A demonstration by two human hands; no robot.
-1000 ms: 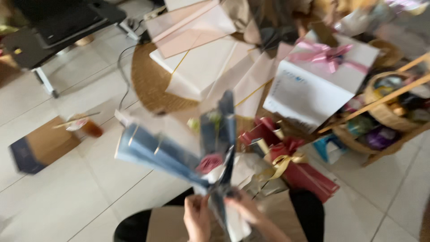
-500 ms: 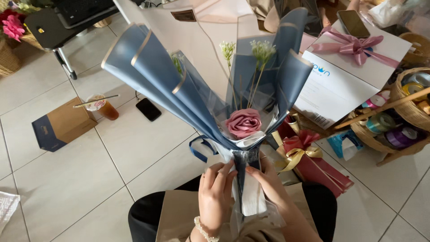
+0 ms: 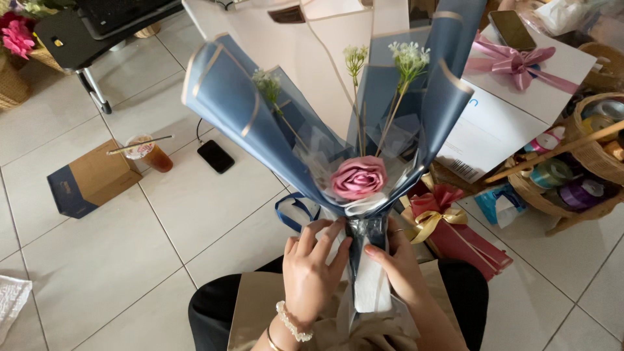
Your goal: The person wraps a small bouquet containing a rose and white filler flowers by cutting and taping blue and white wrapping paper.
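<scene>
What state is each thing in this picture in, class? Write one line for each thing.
Left hand: closed around the bouquet's stem wrap.
Right hand: gripping the stem wrap from the other side.
Bouquet: upright, blue paper flared open.
Pink rose: in full bloom.
Iced drink cup: upright, straw lying across the top.
Phone: flat on the floor, screen dark.
White gift box: closed, pink ribbon tied.

Home gift-wrapping floor: ribbon basket [image 3: 588, 159], gift box [image 3: 513, 110]
</scene>
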